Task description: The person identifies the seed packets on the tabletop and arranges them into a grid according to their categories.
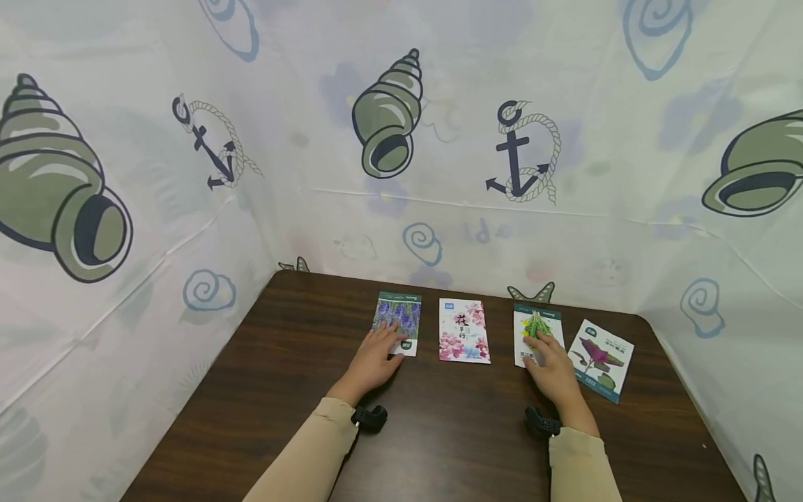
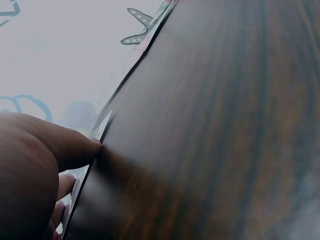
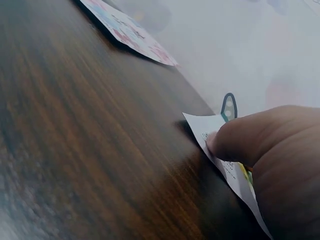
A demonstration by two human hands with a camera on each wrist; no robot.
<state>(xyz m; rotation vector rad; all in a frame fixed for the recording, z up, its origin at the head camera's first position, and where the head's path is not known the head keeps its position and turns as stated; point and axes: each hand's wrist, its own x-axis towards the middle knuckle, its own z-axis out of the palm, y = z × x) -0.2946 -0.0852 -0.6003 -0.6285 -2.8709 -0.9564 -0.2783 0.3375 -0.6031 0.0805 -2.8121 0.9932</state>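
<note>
Four flat paper packets printed with plants, which look like seed packets, lie on a dark wood table. My left hand (image 1: 373, 357) rests on the purple-flower packet (image 1: 401, 307) at the left, its thumb at the packet's near edge. Beside it lies the pink-blossom packet (image 1: 464, 331), untouched. On the packet with green stems and yellow flowers (image 1: 525, 314) my right hand (image 1: 555, 369) rests with fingers spread, and its thumb (image 3: 225, 142) touches the packet's printed face. A tilted packet with a dark purple flower (image 1: 602, 359) lies right of that hand.
The brown table (image 1: 263, 362) has rounded far corners. A white cloth (image 1: 301, 111) printed with shells and anchors hangs behind it and along both sides. Each wrist wears a black camera strap.
</note>
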